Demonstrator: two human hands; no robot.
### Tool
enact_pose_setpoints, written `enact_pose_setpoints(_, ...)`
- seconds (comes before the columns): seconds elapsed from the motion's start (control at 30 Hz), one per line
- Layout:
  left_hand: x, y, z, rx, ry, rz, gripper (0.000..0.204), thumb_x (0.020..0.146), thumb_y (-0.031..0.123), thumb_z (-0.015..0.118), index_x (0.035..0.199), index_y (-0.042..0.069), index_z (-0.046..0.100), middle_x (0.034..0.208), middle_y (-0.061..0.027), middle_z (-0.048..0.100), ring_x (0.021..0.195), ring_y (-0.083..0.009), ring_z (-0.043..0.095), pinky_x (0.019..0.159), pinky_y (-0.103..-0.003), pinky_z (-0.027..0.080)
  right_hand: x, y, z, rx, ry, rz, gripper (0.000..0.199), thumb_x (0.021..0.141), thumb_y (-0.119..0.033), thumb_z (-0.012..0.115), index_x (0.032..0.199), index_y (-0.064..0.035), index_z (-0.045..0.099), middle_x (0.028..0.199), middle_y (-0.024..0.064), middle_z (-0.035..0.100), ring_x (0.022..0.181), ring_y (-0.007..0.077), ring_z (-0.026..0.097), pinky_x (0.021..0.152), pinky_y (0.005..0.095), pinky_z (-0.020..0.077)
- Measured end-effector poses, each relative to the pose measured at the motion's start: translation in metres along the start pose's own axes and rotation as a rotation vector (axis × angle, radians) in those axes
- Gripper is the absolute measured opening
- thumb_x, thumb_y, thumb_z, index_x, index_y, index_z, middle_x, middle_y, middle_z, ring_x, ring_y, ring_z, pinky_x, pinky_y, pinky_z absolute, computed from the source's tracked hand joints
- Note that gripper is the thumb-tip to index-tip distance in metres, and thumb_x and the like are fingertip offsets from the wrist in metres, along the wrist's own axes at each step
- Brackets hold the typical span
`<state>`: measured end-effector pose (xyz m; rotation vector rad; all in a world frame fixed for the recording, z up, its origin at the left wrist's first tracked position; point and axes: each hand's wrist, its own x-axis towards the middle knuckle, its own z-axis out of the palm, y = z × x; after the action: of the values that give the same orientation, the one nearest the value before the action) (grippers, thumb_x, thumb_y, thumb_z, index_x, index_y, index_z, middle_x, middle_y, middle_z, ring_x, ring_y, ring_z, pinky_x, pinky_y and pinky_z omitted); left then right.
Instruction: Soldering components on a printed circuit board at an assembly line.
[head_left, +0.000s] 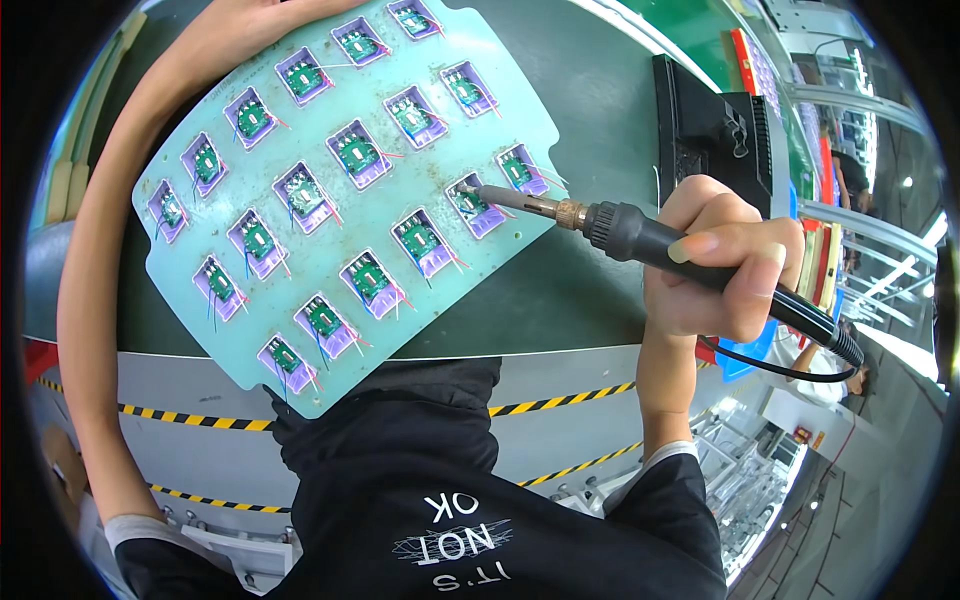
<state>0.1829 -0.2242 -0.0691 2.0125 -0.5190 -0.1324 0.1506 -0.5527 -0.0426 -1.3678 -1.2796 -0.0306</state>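
Observation:
My right hand (725, 255) is closed round the black handle of a soldering iron (640, 235). Its tip points left and meets, or hovers just over, a small green circuit board (469, 199) in a purple housing near the right side of a pale green carrier plate (330, 125). Rows of similar purple housings with green circuit boards fill the plate, and thin red, blue and white wires stick out of them. At the plate's far edge rests my left hand (235, 40); the picture's top cuts off most of its fingers, hiding its grip.
Under the plate is a dark green worktop (590, 290), whose front edge the plate overhangs. A black box-shaped device (710, 140) stands at the right. The iron's black cable (790, 376) loops below my right hand. Another person (815, 370) is in the right background.

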Motion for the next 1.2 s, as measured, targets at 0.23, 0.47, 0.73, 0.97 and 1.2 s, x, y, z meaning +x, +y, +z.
enact_pose_setpoints(0.23,0.001,0.003,0.001,-0.021,0.002,-0.007,0.028,0.088,0.016,0.061,0.109,-0.002,0.060,0.088,-0.0044,0.063,0.080,-0.0077,0.057,0.071,-0.022,0.046,0.002,-0.002,-0.003,0.014,-0.029,-0.007,0.033,0.058,0.009,0.060,0.089,0.0036,0.050,0.067,0.0160,0.061,0.046,0.0188,0.048,0.041,0.0275,0.0377)
enact_pose_setpoints(0.47,0.001,-0.001,0.001,0.002,0.000,0.002,0.029,0.088,0.016,0.061,0.109,-0.002,0.060,0.087,-0.0041,0.063,0.078,-0.0073,0.057,0.069,-0.022,0.046,-0.002,-0.002,0.002,0.024,0.017,0.016,0.034,0.058,0.009,0.059,0.090,0.0036,0.051,0.067,0.0156,0.061,0.047,0.0186,0.048,0.042,0.0275,0.0378)
enact_pose_setpoints(0.73,0.001,0.000,0.003,-0.023,-0.009,0.007,0.029,0.088,0.016,0.061,0.110,-0.003,0.060,0.089,-0.0052,0.064,0.080,-0.0082,0.058,0.071,-0.022,0.046,0.003,-0.009,0.024,-0.206,0.425,0.075,0.029,0.091,-0.024,0.038,0.068,-0.0066,0.042,0.043,0.0004,0.032,0.034,0.0085,0.022,0.035,0.0256,0.0185)
enact_pose_setpoints(0.97,-0.008,0.001,-0.003,-0.012,0.003,0.035,0.029,0.088,0.017,0.061,0.109,-0.002,0.060,0.088,-0.0043,0.063,0.080,-0.0077,0.057,0.071,-0.022,0.046,0.009,-0.007,0.020,-0.156,0.567,0.076,0.033,0.091,-0.028,0.038,0.066,-0.0087,0.046,0.041,-0.0036,0.031,0.033,0.0066,0.018,0.038,0.0228,0.0181)
enact_pose_setpoints(1.2,-0.002,-0.005,0.001,-0.015,-0.012,0.022,0.028,0.088,0.018,0.061,0.109,-0.001,0.060,0.089,-0.0028,0.062,0.079,-0.0068,0.055,0.070,-0.021,0.045,0.004,-0.013,0.015,-0.195,0.554,0.120,0.033,0.091,-0.030,0.037,0.066,-0.0097,0.046,0.042,-0.0039,0.031,0.035,0.0054,0.019,0.039,0.0227,0.0187)
